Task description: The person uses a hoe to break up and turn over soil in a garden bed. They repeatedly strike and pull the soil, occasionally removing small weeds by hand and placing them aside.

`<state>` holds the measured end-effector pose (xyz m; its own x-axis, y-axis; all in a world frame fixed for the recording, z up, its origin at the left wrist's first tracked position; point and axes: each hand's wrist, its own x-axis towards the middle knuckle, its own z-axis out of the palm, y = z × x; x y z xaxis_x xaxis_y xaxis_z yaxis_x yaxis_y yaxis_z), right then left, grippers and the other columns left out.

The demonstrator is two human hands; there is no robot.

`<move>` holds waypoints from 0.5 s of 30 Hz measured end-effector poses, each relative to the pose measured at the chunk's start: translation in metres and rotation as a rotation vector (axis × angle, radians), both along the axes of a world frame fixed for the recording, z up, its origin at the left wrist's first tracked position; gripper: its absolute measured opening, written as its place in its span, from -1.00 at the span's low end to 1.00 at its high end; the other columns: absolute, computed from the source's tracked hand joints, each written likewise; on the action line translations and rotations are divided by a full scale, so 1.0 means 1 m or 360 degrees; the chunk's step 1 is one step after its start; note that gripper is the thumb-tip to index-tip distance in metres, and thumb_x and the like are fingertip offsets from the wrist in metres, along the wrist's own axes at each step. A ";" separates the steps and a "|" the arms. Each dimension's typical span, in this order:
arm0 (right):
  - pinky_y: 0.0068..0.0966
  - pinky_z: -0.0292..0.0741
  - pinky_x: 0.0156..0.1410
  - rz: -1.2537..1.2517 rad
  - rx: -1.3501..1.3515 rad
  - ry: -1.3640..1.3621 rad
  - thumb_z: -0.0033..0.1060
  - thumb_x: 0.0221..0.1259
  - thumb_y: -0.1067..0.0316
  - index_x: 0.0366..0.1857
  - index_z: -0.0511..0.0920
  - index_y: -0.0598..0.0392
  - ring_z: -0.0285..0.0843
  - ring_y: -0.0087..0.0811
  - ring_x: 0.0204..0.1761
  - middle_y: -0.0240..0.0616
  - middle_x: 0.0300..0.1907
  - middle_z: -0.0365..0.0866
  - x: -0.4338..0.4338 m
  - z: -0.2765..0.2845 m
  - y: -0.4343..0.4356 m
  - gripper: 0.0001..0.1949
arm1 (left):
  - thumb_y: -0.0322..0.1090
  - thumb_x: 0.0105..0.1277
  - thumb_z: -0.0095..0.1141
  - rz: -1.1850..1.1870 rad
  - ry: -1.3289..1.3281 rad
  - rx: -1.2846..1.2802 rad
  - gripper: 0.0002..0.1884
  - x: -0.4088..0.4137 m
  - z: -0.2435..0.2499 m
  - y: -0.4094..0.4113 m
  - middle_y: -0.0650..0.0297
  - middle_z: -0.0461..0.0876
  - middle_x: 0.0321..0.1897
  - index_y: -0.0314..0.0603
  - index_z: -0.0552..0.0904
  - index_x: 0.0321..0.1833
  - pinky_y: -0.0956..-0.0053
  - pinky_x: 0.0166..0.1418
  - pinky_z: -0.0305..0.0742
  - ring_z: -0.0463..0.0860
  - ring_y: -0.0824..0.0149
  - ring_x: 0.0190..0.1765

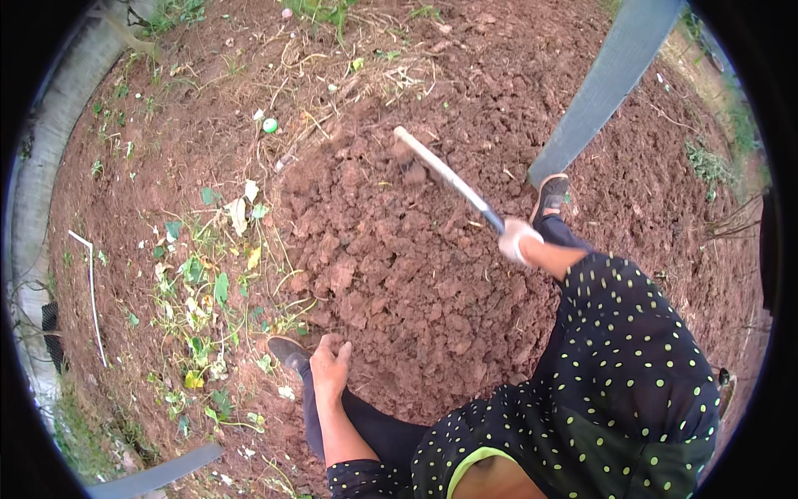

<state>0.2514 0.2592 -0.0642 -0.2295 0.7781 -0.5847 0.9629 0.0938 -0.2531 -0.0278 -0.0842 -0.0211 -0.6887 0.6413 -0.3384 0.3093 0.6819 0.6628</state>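
My right hand, in a white glove, grips the dark end of a pale long-handled tool. The handle slants away over broken red-brown soil. Dirt and blur obscure its far end, so the shape of any head cannot be made out. Beside my left shoe, my left hand is bare and hangs over my dark trouser leg. Its fingers are loosely bent, the thumb stands apart, and nothing shows in it. My right shoe is planted at the far side of the loosened clods.
Vines with green and yellowing leaves spread on the left, near a bent white rod. A green ball-like object lies among dry stalks. A grey post rises by my right shoe. A pale concrete edge borders the left.
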 end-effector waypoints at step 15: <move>-0.28 0.45 -0.29 0.0132 0.1849 0.1811 0.04 0.06 0.23 -0.39 0.49 0.20 0.58 -0.15 -0.38 -0.04 -0.44 0.59 -0.111 0.351 0.085 -0.78 | -0.30 0.14 0.21 -0.0047 -0.0023 -0.0075 -0.75 0.004 0.003 0.016 0.04 0.63 -0.51 -0.29 0.58 -0.18 0.34 -0.26 0.50 0.64 0.20 -0.40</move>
